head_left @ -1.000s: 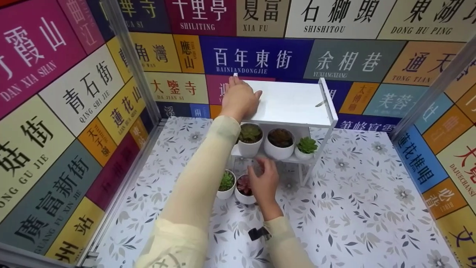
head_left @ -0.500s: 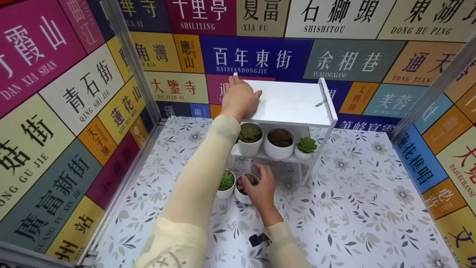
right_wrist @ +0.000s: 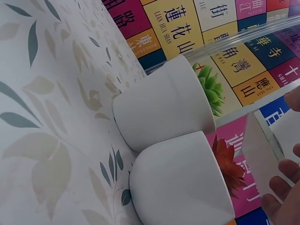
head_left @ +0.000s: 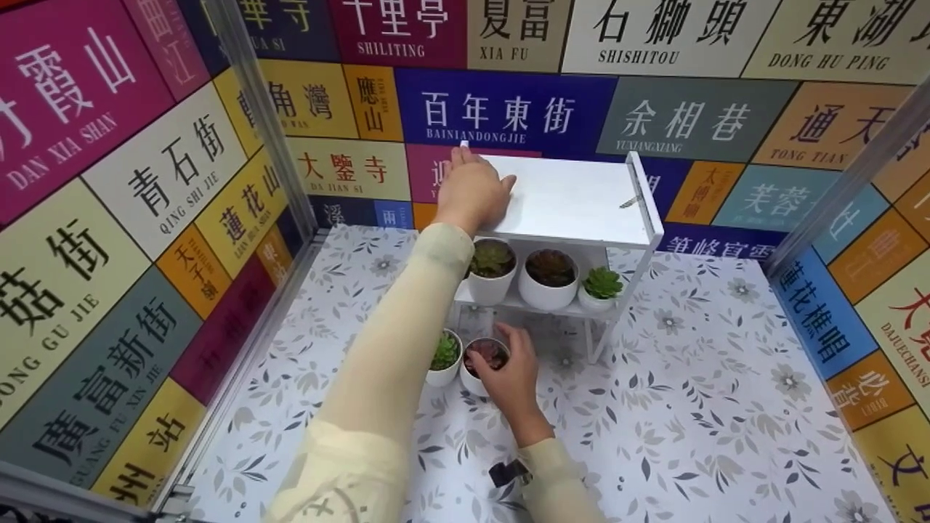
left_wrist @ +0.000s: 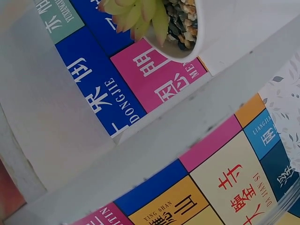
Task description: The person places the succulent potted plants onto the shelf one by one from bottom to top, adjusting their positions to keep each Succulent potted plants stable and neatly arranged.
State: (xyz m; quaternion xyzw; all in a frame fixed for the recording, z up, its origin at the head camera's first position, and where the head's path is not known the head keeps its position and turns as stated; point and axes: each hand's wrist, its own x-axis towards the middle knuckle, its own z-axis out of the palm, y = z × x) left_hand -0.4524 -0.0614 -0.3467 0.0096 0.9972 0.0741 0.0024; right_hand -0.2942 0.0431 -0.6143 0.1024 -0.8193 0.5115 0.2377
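Observation:
My left hand (head_left: 476,190) rests on the left end of the white shelf's top board (head_left: 567,200); what its fingertips touch is hard to see. My right hand (head_left: 514,374) hovers at a white pot with a dark red succulent (head_left: 490,354), its thumb over the plant and its fingers loosely bent. In the right wrist view, a gap separates those fingers (right_wrist: 281,187) from the red succulent (right_wrist: 228,164). Close beside it on the patterned surface stands a white pot with a green succulent (head_left: 445,351), partly behind my left sleeve.
On the lower shelf stand white pots with a green succulent (head_left: 492,259), a brown one (head_left: 550,269) and a small bright green one (head_left: 601,283). Walls of coloured sign panels (head_left: 501,109) rise behind and at both sides. A metal post (head_left: 269,109) stands at left.
My right hand has moved slightly down and left, bringing its thumb over the red succulent. My left hand keeps its place on the shelf. The head view has shifted a little.

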